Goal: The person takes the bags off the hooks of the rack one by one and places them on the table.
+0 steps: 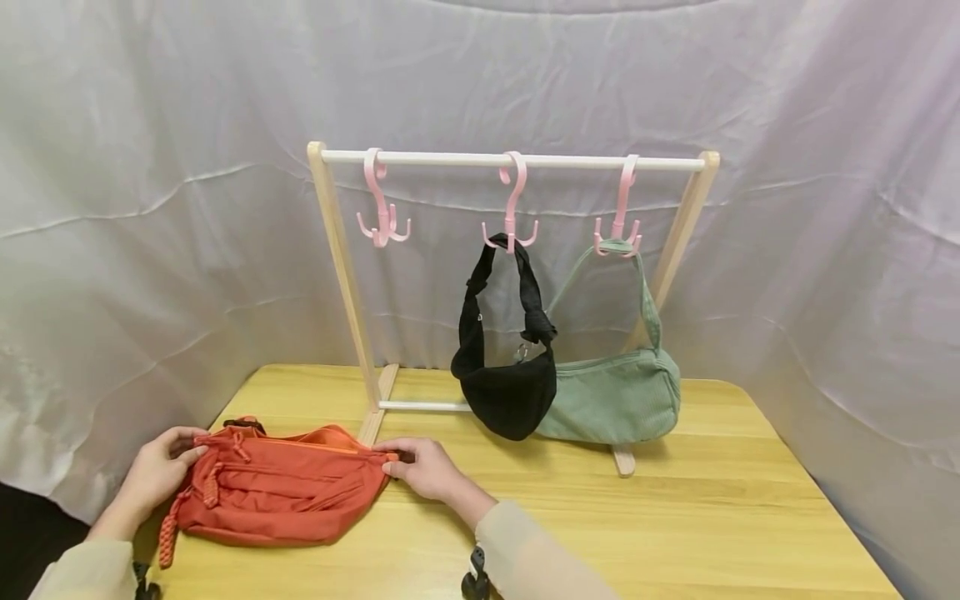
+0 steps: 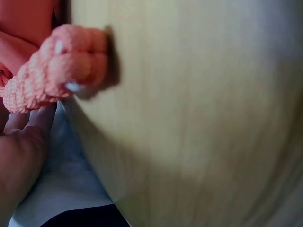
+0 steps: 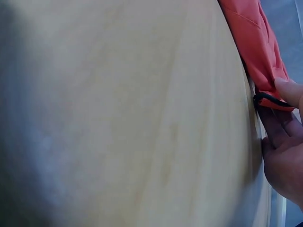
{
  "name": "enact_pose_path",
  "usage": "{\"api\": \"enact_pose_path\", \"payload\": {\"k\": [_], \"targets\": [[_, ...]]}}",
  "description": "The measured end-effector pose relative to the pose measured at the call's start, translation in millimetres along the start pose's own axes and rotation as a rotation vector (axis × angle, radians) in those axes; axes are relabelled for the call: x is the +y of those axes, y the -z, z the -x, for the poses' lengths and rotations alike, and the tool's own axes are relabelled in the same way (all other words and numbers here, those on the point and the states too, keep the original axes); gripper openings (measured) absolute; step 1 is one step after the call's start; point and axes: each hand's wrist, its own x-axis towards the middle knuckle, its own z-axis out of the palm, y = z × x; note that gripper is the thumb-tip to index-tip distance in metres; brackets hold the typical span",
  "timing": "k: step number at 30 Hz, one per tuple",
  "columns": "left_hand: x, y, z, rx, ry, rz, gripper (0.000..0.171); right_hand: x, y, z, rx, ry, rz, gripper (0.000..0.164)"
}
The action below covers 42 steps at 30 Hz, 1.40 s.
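An orange-red waist bag lies on the table at the front left, its top edge partly gaping. My left hand pinches its upper left corner between thumb and fingers. At the bag's right end, my right hand pinches the tip; the right wrist view shows the thumb on top of the orange fabric and fingers underneath. A braided cord pull dangles from the bag's left side, close to the left hand.
Behind stands a wooden rack with a white rail carrying pink hooks. A black bag hangs from the middle hook and a green bag from the right one. The left hook bears nothing. Grey curtains surround the table.
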Motion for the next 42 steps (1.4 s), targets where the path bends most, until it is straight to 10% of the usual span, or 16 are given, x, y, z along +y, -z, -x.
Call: {"api": "enact_pose_path", "payload": {"k": [24, 42], "targets": [[21.2, 6.1, 9.1, 0.041, -0.041, -0.004, 0.043, -11.4, 12.8, 1.7, -0.009, -0.04, -0.153, 0.044], [71.0, 3.1, 18.1, 0.15, -0.119, 0.23, 0.049, -32.1, 44.4, 18.9, 0.085, 0.163, -0.204, 0.045]]}}
